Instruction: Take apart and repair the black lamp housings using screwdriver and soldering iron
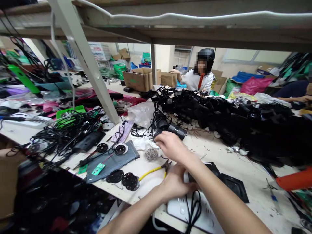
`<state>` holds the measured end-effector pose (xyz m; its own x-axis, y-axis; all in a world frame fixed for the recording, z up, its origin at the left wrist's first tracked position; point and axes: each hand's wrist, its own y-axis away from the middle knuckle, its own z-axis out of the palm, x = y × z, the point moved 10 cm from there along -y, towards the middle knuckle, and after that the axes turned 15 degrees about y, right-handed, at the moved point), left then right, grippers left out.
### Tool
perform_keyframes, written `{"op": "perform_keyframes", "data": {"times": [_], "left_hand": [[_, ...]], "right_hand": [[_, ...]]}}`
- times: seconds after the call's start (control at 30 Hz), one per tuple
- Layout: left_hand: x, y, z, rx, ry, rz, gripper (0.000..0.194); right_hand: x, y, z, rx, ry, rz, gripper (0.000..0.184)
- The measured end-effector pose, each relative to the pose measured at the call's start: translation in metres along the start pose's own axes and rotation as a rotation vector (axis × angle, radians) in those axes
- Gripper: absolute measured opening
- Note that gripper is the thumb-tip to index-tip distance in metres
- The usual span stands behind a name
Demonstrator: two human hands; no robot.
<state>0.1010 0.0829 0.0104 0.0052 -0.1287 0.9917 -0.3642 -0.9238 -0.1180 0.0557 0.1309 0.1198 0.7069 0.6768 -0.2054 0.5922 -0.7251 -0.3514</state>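
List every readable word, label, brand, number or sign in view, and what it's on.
No text is legible.
Cardboard box at the back: greenish marking on its side, too blurred to read.
Black cylindrical part beyond the right hand: small pale marking, too small to read.
White power strip: no lettering I can make out.

Cardboard box [136,80], white-clad person [191,80] beyond, pink bag [255,86], probably plastic, pale slanted post [91,66]
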Motion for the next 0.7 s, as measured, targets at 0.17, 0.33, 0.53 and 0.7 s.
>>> {"op": "perform_keyframes", "data": {"times": [0.17, 0.33, 0.53, 0.7], "left_hand": [[0.015, 0.007, -0.094, 0.304, -0.024, 0.008, 0.023], [0.028, 0.039, -0.191, 0.631, -0.056, -0.028, 0.035], [0.026, 0.065, -0.158, 0.701, -0.291, -0.074, 0.034], [0.020, 0.059, -0.045, 0.407, -0.421, 0.189, 0.031]], "right_hand": [[0.038, 0.089, -0.073, 0.250, -0.083, 0.145, 0.016], [0.116, 0.250, -0.115, 0.554, 0.013, 0.751, 0.017], [0.128, 0.408, -0.160, 1.315, 0.091, 1.188, 0.032], [0.171, 0.364, -0.181, 1.088, 0.197, 1.051, 0.079]]}}
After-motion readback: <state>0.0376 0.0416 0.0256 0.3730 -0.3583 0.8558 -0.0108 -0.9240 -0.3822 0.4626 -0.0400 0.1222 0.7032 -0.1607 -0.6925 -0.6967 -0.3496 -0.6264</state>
